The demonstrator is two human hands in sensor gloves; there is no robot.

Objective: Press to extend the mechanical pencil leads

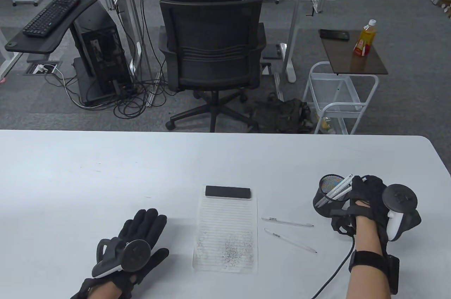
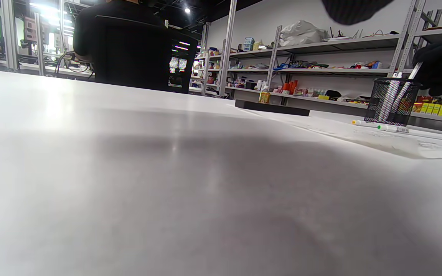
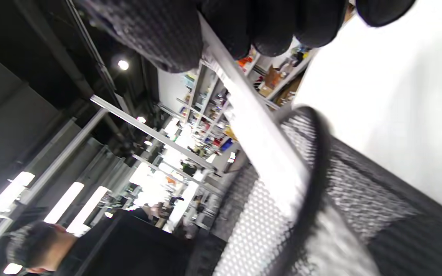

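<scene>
A black mesh pen cup (image 1: pixel 329 194) stands at the right of the white table and holds several white mechanical pencils (image 1: pixel 338 189). My right hand (image 1: pixel 363 188) is at the cup's right side and its fingers grip the top of one pencil (image 3: pixel 259 134) that still stands in the cup (image 3: pixel 343 214). Two more white pencils (image 1: pixel 287 222) (image 1: pixel 290 240) lie on the table between the cup and a lined sheet (image 1: pixel 226 231) with scribbles. My left hand (image 1: pixel 142 232) rests flat and empty on the table, left of the sheet. The left wrist view shows the cup (image 2: pixel 391 100) and the lying pencils (image 2: pixel 380 126) far off.
A black eraser block (image 1: pixel 228 192) lies on the sheet's top edge. The table's far edge (image 1: pixel 211 134) runs across the middle of the table view. Beyond it stand an office chair (image 1: pixel 211 56) with a seated person and a small white cart (image 1: pixel 340 98).
</scene>
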